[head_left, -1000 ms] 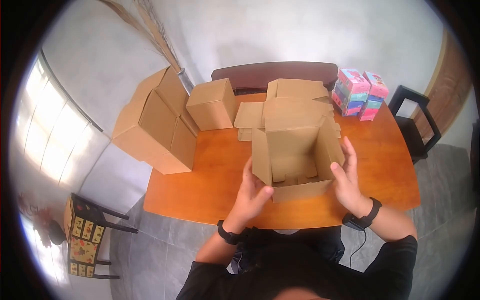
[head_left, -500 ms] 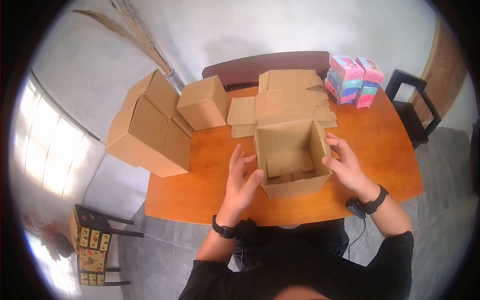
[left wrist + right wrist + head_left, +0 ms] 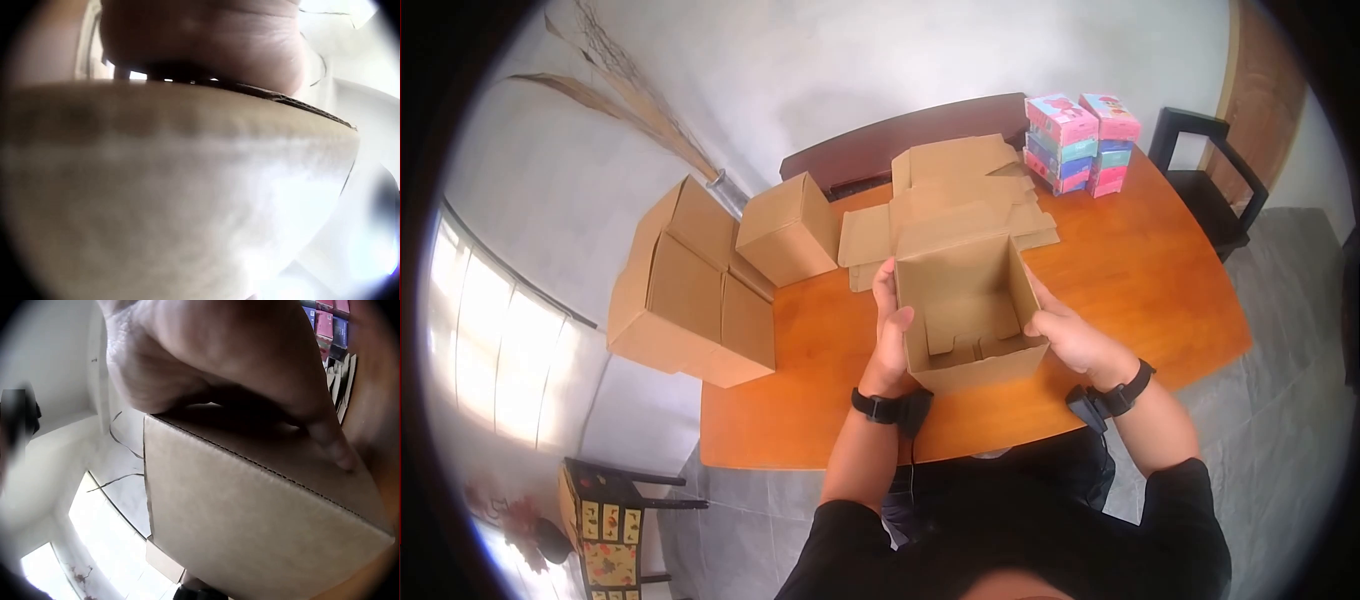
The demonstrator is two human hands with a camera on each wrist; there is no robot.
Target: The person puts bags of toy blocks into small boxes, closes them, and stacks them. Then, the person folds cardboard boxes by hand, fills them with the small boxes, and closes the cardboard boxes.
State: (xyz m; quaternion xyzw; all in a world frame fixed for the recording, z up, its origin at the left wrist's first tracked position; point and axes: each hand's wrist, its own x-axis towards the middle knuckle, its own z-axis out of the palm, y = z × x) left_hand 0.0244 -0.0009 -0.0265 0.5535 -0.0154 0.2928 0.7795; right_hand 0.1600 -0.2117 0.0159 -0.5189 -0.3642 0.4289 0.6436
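Observation:
An open cardboard box [image 3: 975,375] stands at the front of the table, its open top facing me and folded flaps showing at the bottom inside. My left hand [image 3: 890,335] holds its left wall, fingers along the outside and thumb at the rim. On the right wall, my right hand [image 3: 1075,335] grips with the thumb at the rim and fingers along the outer side. A pale box panel [image 3: 175,206] fills most of the left wrist view below the palm. In the right wrist view, fingers reach along one side of the box [image 3: 250,506].
Behind the box lie flattened cardboard pieces [image 3: 950,185] on the wooden table [image 3: 1140,270]. Large closed cartons [image 3: 690,300] and a smaller carton [image 3: 790,235] stand at left. Colourful small boxes [image 3: 1065,145] are stacked at the back right. A dark chair [image 3: 1215,190] stands beyond.
The box has turned slightly and shifted a little left in view. My left hand came away from its left wall, then closed back on it; the right hand stayed at the right wall.

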